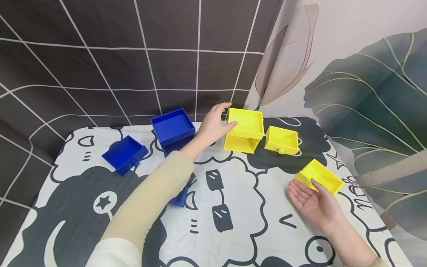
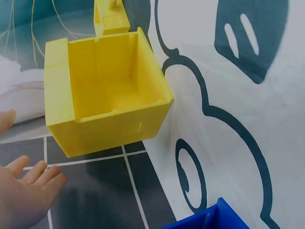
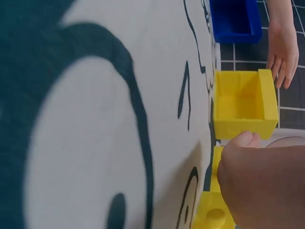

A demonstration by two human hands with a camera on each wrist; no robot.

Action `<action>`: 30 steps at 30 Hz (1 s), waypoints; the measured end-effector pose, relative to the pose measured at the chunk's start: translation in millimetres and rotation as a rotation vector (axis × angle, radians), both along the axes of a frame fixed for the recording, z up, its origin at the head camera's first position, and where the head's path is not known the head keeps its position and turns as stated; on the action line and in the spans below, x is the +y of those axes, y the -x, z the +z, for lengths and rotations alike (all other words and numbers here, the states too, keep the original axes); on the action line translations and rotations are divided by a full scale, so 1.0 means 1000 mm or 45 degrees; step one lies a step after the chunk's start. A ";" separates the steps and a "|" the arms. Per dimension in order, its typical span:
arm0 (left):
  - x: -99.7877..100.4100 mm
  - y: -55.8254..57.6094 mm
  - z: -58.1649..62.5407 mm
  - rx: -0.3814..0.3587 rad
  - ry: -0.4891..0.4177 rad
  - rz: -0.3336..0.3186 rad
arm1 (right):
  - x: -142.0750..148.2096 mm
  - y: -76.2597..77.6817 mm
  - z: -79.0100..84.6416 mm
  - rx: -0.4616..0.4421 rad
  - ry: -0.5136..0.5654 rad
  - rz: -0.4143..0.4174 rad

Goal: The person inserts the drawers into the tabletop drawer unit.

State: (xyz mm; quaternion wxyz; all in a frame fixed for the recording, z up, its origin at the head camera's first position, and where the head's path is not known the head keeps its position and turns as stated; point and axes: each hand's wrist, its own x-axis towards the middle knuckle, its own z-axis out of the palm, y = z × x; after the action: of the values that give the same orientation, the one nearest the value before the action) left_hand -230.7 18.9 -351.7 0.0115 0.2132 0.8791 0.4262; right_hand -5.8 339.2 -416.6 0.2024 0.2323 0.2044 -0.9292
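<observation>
My left hand [image 1: 214, 125] reaches to the left side of a yellow box-shaped cabinet [image 1: 245, 128], its fingers and thumb spread. The cabinet has a shallow tray top and an open front. In the left wrist view the same hand [image 2: 31, 191] shows a gap to the cabinet [image 2: 109, 131]. My right hand [image 1: 315, 204] is palm up with fingers extended, right at a tilted yellow drawer [image 1: 325, 176]; its thumb overlaps the drawer's near side in the head view. Another yellow drawer [image 1: 281, 140], with a round knob, sits just right of the cabinet.
A blue cabinet [image 1: 173, 128] stands left of the yellow one, partly behind my left arm. One blue drawer [image 1: 125, 154] lies at its left; another blue drawer [image 1: 180, 198] is mostly hidden under my forearm. Dark gridded fabric [image 1: 173, 70] rises behind the patterned cloth [image 1: 240, 193].
</observation>
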 end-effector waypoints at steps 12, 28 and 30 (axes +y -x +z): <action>0.011 0.018 -0.014 -0.122 -0.100 0.082 | 0.001 -0.015 -0.008 -0.189 -0.054 -0.050; 0.012 0.028 -0.033 -0.274 -0.205 0.124 | 0.011 -0.016 -0.013 -0.234 -0.012 -0.139; 0.013 0.028 -0.035 -0.305 -0.247 0.118 | 0.011 -0.015 -0.013 -0.272 -0.027 -0.147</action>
State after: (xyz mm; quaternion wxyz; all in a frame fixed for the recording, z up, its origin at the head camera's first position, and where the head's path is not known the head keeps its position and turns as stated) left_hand -259.1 31.9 -386.9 0.0759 0.1202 0.8350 0.5315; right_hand 9.4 350.5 -429.5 0.1665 0.3434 0.1776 -0.9071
